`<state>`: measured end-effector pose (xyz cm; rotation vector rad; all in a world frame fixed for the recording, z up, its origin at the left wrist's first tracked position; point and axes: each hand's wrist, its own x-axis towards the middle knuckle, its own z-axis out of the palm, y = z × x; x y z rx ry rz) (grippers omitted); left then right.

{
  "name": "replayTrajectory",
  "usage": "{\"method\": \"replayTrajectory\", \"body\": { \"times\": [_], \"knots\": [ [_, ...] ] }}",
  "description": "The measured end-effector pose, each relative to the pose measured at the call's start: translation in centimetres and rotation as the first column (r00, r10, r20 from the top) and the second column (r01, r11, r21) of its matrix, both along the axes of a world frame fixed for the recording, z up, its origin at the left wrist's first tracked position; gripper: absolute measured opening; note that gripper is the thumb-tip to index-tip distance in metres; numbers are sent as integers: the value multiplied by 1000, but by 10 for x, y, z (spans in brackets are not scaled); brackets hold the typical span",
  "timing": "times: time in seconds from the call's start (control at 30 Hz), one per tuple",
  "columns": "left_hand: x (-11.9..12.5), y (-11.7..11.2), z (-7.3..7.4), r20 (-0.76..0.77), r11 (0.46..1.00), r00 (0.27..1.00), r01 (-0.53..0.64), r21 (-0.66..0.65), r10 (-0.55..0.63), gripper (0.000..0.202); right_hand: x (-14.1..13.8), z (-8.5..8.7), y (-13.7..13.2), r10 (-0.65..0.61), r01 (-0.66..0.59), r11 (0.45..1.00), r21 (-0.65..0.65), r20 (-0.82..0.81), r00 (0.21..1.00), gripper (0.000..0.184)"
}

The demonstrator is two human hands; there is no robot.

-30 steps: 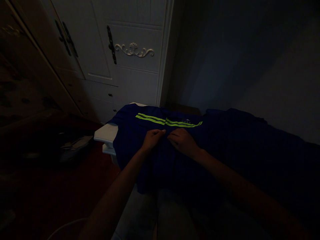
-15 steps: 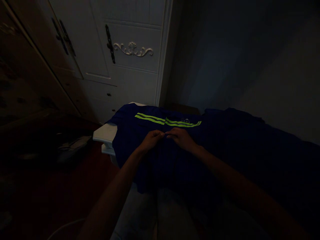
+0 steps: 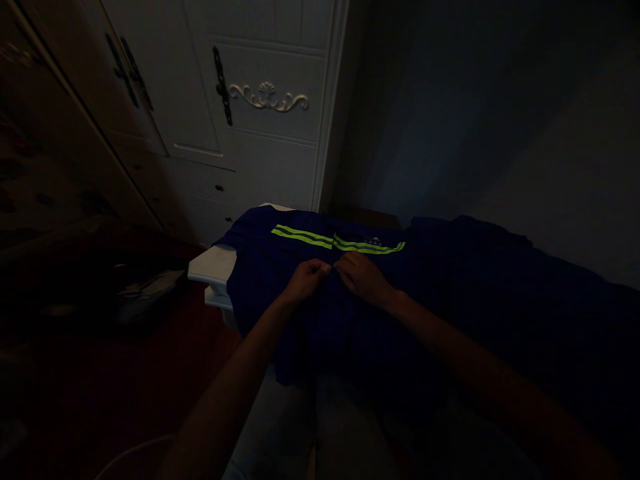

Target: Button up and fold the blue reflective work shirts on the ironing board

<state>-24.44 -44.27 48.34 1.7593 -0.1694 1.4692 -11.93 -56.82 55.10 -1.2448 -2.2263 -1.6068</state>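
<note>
A dark blue work jacket (image 3: 255, 267) with yellow-green reflective stripes across the chest lies spread over a small white cabinet, its front seam running toward me. At that seam, just below the stripes, my left hand (image 3: 306, 279) is closed in a pinch on the front edge. My right hand (image 3: 363, 277) faces it from the other side, fingers bent and pressed together on the opposite front edge. The fingertips of both hands nearly meet. The dim light hides any button or zip between them.
The white cabinet's corner (image 3: 213, 263) sticks out at the left of the jacket. Behind stands a white wardrobe (image 3: 273, 167) with dark handles. More dark blue cloth (image 3: 500, 267) stretches to the right along a grey wall. Dark items (image 3: 145, 293) lie on the reddish floor at left.
My right hand's fingers have curled in slightly and shifted a little at the seam. My left hand stays pinched nearly in place. The view has shifted very slightly.
</note>
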Motion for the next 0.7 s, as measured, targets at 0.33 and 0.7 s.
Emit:
{"method": "replayTrajectory", "body": {
  "times": [0.33, 0.7],
  "knots": [
    [10, 3, 1, 48, 996, 998, 38, -81, -34, 36, 10, -1, -7, 154, -180, 978, -104, -216, 964, 31],
    [0, -2, 0, 17, 983, 990, 138, -121, -137, 39, -1, -14, -2, -55, 60, 990, 126, -46, 997, 17]
  ]
}}
